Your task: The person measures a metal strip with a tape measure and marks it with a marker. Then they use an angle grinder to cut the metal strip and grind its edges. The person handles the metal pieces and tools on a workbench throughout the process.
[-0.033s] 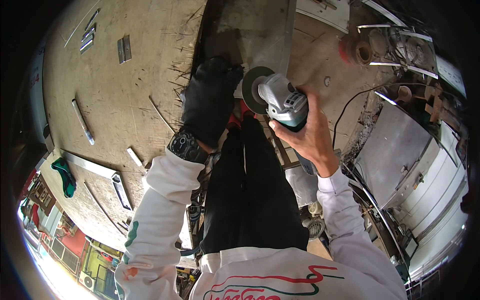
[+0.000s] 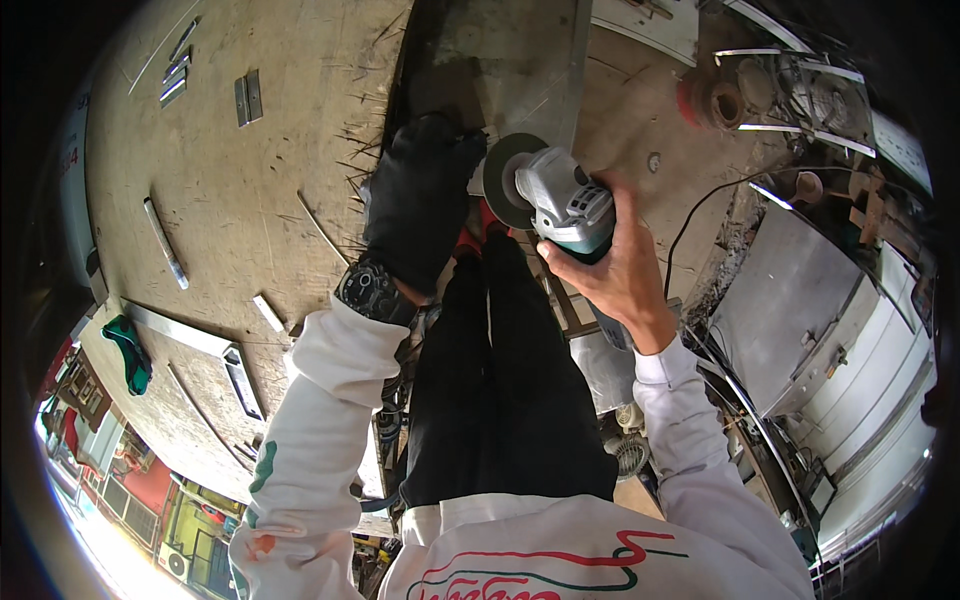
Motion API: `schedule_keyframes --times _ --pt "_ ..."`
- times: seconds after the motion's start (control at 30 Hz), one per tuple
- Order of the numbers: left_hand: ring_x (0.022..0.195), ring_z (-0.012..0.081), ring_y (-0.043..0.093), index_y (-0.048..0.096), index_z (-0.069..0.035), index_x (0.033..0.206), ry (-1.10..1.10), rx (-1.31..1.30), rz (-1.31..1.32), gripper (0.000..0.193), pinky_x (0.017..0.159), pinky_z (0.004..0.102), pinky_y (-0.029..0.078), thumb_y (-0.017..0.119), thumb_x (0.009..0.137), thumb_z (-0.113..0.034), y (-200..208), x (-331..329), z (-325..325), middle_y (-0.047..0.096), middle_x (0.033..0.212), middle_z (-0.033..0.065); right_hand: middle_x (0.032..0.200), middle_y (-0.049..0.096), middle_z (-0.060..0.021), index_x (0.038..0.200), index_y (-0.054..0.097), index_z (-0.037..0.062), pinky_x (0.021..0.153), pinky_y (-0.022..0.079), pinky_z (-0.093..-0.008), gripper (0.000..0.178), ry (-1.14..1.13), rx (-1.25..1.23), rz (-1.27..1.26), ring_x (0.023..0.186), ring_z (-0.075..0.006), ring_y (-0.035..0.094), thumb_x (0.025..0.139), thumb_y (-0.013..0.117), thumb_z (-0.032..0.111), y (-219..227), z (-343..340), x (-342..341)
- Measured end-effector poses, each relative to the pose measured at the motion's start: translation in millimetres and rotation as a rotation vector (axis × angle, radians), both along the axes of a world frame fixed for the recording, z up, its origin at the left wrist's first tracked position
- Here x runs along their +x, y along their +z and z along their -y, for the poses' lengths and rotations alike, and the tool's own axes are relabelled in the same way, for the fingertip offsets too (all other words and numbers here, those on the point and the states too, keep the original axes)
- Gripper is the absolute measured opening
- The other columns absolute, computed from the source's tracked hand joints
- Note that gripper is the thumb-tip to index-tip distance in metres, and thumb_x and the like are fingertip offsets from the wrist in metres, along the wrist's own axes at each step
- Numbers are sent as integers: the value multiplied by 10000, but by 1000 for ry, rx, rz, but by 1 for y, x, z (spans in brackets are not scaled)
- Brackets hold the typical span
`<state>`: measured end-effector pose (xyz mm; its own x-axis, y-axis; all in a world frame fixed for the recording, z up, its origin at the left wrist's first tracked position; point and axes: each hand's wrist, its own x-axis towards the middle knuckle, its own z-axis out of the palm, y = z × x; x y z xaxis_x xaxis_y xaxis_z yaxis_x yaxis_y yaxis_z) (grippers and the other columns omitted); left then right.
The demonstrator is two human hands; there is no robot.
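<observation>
The right grip [image 2: 630, 288] is clamped on the grinder [image 2: 572, 205], thumb along its left side and fingers wrapped over the far and right side. The left grip [image 2: 425, 185], in a black glove, has its fingers curled at the right edge of the bench [image 2: 300, 150]; the glove hides the palm, so whether they are together or hold anything cannot be told.

The grinder is in the air right of the bench, beyond the knees. Its long axis slants, the head pointing far and left, the body running near and right under the palm. The disc [image 2: 496, 190] sits at the head's left side, standing on edge with a broad face turned mostly left. Its rim is just beside the gloved fingertips; contact cannot be judged.

A watch [image 2: 372, 291] is on the left wrist. On the bench lie a hinge [image 2: 254, 95], far, and a rod [image 2: 165, 243], farther left. A green cloth [image 2: 130, 355] lies near the bench's left edge.
</observation>
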<state>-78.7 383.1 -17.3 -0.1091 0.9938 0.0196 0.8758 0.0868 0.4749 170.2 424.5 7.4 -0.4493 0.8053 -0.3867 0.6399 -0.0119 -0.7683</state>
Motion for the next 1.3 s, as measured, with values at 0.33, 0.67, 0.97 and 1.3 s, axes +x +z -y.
schedule_keyframes --times 0.33,0.67,0.97,1.3 --pt "1127 358 687 822 -174 1144 92 103 130 384 937 452 591 706 814 -18 -20 -2 7 715 1248 112 1190 725 -185 1509 395 76 895 601 -430 897 -13 -140 -144 987 -329 753 839 918 363 -25 -4 31" --pt "928 408 642 735 -74 1062 202 350 496 223 732 526 513 689 845 -48 -29 9 -5 636 972 149 891 731 -216 1327 495 38 604 622 -421 597 -190 -850 -540 684 -310 746 970 760 436 -44 -22 11" --pt "977 409 641 741 -77 1064 393 358 877 246 758 524 519 694 827 -31 -30 23 -10 638 1042 163 923 740 -220 1222 616 -29 639 635 -429 533 -173 -888 -564 715 -314 757 985 737 433 -55 -29 11" --pt "1067 370 666 771 -126 1096 200 210 398 303 844 481 564 695 818 -30 -17 7 1 683 1171 124 1095 712 -195 1426 453 -7 680 659 -432 695 -225 -868 -500 814 -295 760 934 817 322 -51 -12 33"
